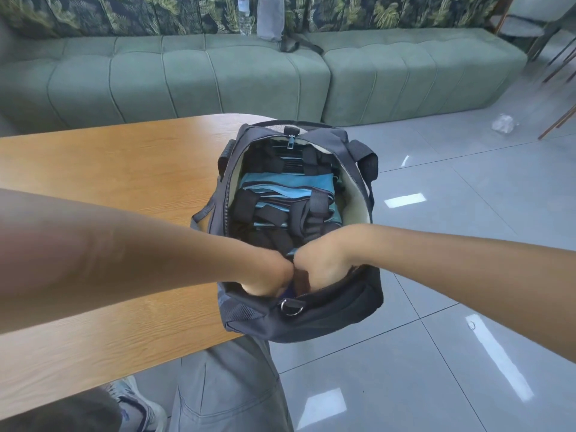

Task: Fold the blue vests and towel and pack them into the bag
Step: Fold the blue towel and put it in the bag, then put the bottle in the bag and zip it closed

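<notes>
No readable text, labels or numbers; water bottle (pixel 244 17) label too blurred.

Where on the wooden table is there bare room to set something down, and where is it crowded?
The light brown wooden table shows bare wood left of the black duffel bag, up to its far edge facing the green sofa. The bag's opening is crowded: folded blue vests fill it, and the left hand and right hand reach into its near end.
</notes>
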Demonstrator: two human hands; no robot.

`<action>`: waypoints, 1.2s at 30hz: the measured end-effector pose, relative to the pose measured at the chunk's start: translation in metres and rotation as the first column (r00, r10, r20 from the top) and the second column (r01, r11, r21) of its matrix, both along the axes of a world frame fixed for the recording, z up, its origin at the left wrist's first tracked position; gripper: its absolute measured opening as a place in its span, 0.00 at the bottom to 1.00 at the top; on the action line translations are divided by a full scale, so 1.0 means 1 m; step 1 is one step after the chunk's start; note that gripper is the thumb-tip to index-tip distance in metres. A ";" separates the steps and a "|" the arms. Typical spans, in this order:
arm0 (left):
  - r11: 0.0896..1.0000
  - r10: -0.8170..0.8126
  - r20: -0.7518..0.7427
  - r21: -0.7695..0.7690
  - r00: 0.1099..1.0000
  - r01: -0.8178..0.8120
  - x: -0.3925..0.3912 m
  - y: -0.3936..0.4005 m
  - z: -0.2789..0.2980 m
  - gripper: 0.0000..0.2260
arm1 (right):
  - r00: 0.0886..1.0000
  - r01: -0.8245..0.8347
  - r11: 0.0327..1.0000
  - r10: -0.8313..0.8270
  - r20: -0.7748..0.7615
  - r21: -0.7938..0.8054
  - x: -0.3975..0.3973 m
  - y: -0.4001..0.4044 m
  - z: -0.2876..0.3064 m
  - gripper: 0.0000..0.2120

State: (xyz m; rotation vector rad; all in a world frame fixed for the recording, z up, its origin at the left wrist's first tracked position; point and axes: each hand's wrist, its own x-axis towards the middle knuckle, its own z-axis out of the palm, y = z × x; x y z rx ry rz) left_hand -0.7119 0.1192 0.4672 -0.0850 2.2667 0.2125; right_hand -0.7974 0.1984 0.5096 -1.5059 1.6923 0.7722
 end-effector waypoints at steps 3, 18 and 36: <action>0.983 -0.084 -0.086 -0.170 0.993 0.068 0.004 0.001 0.000 0.12 | 0.999 0.005 0.990 -0.010 0.035 0.141 0.001 -0.003 -0.022 0.12; 0.961 -0.072 -0.093 -0.272 0.993 0.044 0.009 0.018 0.019 0.15 | 0.952 -0.127 0.990 0.105 -0.286 -0.060 0.037 0.019 -0.039 0.14; 0.786 -0.002 -0.784 -0.385 0.621 -0.484 -0.009 -0.092 0.114 0.13 | 0.656 0.396 0.061 -0.717 0.235 -0.916 0.025 0.102 0.003 0.37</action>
